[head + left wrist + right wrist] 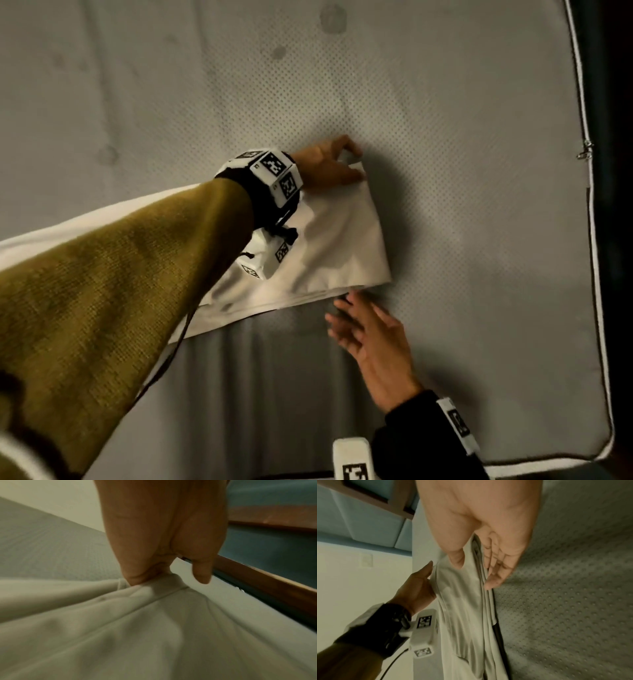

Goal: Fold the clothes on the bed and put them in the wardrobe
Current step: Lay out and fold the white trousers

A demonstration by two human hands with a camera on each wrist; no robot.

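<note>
1. Pinching the far corner of the white garment [329,246], your left hand [327,168] has thumb and fingers closed on the cloth; the left wrist view shows the fabric bunched right under the thumb [137,577], with one finger hanging free beside it.
2. Your right hand [371,346] sits at the near edge of the same garment, fingers fairly straight and spread. In the head view the fingertips just reach the cloth edge.
3. Right wrist view: the fingers [496,574] lie along the layered edge of the garment [464,601], thumb out over the top layer. It touches the cloth, but a real grip does not show.
4. The garment lies flat on the grey dotted mattress [462,171], folded into a long band running from lower left to its end between your two hands. Left hand at the far corner of that end, right hand at the near corner.
5. Your olive sleeve [120,291] crosses over the left part of the garment and hides it there.
6. White piping [597,308] edges the mattress on the right; in the left wrist view a wooden frame [257,577] runs past it.
</note>
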